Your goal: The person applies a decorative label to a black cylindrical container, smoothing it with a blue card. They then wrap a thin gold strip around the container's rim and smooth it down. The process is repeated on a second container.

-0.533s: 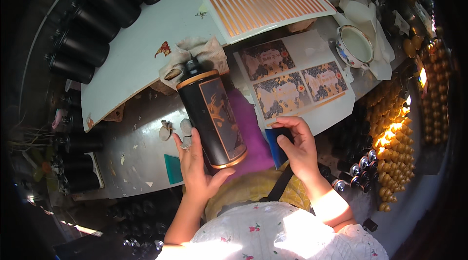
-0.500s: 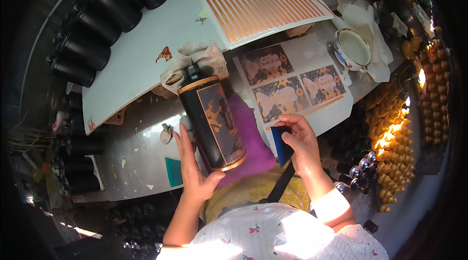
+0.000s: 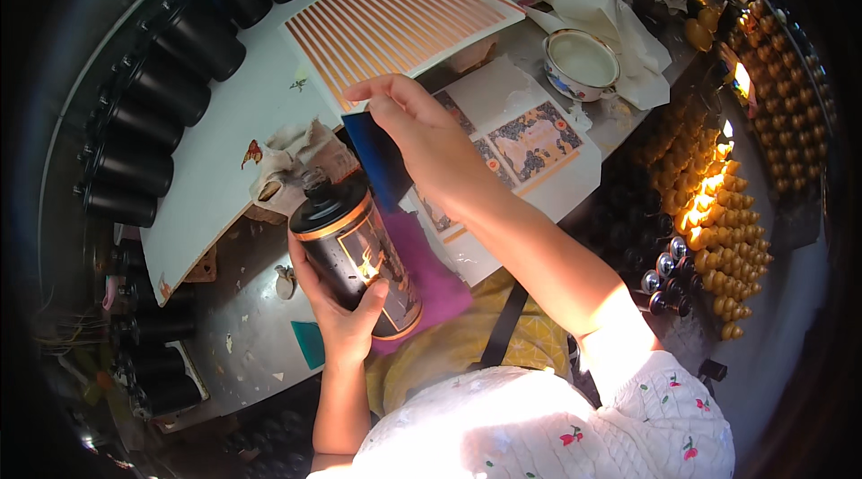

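Observation:
My left hand [image 3: 344, 317] wraps round the lower side of a black bottle [image 3: 330, 268] with gold bands and a gold-framed picture panel. The bottle leans with its neck pointing away from me, over a purple cloth [image 3: 435, 268]. Just beyond the bottle's shoulder, on the right, my right hand [image 3: 422, 138] pinches a thin blue flat scraper [image 3: 373, 156]. Between the scraper and the bottle I cannot tell if there is contact. Behind the neck lies a crumpled whitish cloth [image 3: 310, 154].
Printed picture decals [image 3: 536, 140] lie on a white sheet to the right. Farther back are an orange-striped sheet [image 3: 404, 17] and an enamel cup [image 3: 582, 64]. Black bottles [image 3: 162, 88] line the far left, gold-coloured pieces [image 3: 718, 246] the right. A teal plate [image 3: 308, 342] lies near the front edge.
My right hand has moved up and left with the blue scraper, from beside the decals to beyond the bottle. My left hand, outspread against the bottle before, now closes round it.

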Demonstrator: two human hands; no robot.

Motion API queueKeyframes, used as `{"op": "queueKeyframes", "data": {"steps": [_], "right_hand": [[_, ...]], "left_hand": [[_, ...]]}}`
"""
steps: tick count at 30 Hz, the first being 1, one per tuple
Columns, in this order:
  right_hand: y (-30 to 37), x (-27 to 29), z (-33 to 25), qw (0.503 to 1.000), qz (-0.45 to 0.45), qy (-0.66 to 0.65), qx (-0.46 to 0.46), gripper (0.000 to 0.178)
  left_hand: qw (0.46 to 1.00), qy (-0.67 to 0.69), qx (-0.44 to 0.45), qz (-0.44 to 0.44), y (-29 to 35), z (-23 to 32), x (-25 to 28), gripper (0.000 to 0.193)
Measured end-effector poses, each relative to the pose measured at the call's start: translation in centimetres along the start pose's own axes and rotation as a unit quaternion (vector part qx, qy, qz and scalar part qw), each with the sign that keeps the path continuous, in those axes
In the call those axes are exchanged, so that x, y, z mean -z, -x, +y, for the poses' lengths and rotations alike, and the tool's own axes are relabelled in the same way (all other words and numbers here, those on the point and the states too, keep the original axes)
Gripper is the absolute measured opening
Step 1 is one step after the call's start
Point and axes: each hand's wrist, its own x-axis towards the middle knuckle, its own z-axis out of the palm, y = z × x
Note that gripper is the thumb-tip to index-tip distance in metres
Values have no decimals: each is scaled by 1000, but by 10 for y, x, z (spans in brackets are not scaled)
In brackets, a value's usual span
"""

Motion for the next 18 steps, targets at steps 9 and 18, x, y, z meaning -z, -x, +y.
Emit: {"op": "queueKeyframes", "data": {"steps": [9,18], "right_hand": [[55,-12,8,833,58,299,462,42],[84,-11,42,813,-29,297,500,34]], "left_hand": [[1000,16,-17,-14,3,0,4,116],[1000,15,-5,22,9,-11,13,118]]}}
